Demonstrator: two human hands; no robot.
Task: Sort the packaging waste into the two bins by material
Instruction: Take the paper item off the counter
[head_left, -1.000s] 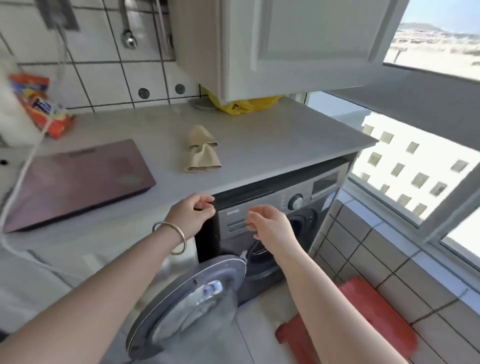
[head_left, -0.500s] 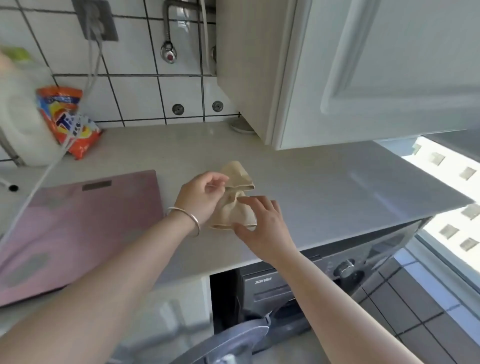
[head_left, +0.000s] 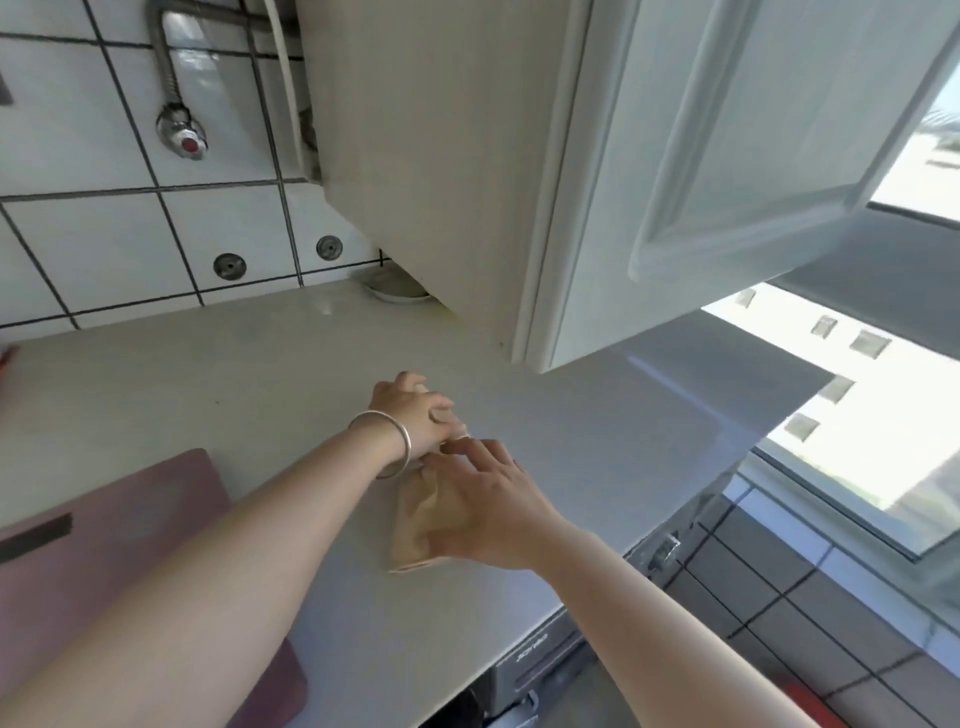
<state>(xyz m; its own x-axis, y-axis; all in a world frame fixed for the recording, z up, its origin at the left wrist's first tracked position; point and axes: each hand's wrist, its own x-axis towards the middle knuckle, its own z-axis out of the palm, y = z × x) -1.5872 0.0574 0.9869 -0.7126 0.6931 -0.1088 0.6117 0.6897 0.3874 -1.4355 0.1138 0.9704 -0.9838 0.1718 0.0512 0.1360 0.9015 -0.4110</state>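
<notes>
A beige, crumpled soft piece (head_left: 415, 519), like a paper bag or cloth, lies on the pale countertop (head_left: 260, 374) near its front edge. My left hand (head_left: 410, 415), with a silver bangle at the wrist, curls its fingers over the far end of the piece. My right hand (head_left: 488, 504) lies across its near part with the fingers stretched toward the left hand. Both hands hide most of the piece. No bin is in view.
A pink flat board (head_left: 104, 545) lies on the counter at the left. A white wall cabinet (head_left: 441, 182) hangs low over the counter, its door (head_left: 727, 156) swung toward me. The washing machine (head_left: 535, 660) sits under the counter's edge, a window at the right.
My view has moved in closer over the counter. Both hands rose from the washing machine front to the beige piece; now the left covers its far end and the right lies over it.
</notes>
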